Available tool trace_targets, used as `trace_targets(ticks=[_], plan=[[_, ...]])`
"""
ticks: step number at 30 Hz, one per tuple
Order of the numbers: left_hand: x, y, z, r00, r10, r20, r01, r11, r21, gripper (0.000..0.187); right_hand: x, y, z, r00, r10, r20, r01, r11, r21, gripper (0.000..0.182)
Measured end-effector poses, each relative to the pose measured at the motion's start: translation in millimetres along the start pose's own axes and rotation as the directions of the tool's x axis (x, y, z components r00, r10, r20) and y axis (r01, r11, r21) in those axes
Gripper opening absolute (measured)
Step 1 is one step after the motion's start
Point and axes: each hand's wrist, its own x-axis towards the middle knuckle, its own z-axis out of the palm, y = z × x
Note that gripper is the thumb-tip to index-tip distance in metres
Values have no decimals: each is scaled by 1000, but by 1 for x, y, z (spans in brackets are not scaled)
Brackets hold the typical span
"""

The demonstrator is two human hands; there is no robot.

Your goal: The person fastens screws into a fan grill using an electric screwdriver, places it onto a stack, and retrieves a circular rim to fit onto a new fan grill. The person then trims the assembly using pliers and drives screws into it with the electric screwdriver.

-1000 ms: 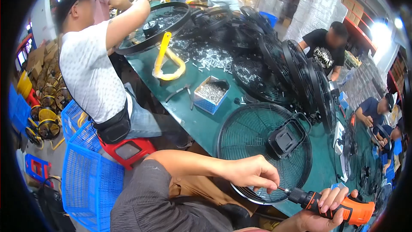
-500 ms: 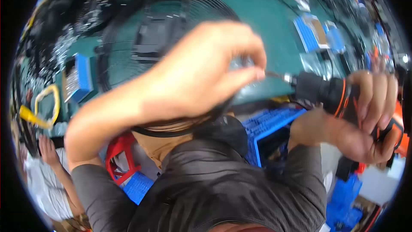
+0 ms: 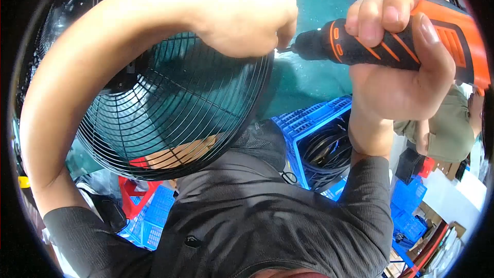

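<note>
R hand (image 3: 396,51) and L hand (image 3: 247,18) had both shifted higher in view vs. ½ sec earlier, and the gap btwn L fingers and the orange-and-black drill (image 3: 352,51) had narrowed. R grip was clamped round the drill's body, nose pointing at the L hand. L fingers were curled just beside that nose, but the tips were hidden, so couldn't tell if they were apart, together or pinching smth.

Black wire fan guard (image 3: 190,123) sat just below the L hand, partly hidden by the L forearm, w/ its near edge over the lap. Teal table (image 3: 309,82) showed below & beyond the drill nose. Blue crate (image 3: 289,146) w/ black parts inside stood below, btwn the two hands; red stool (image 3: 136,203) was well below the L hand.
</note>
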Motion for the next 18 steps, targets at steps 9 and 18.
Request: trace_targets(ticks=[9, 18], plan=[[-1, -21, 18, 999, 35, -23, -35, 999, 6, 35, 1, 12, 4, 996, 33, 80, -29, 998, -49, 42], [11, -41, 18, 996, 66, 61, -56, 987, -153, 28, 4, 11, 16, 971, 75, 225, -46, 990, -135, 45]])
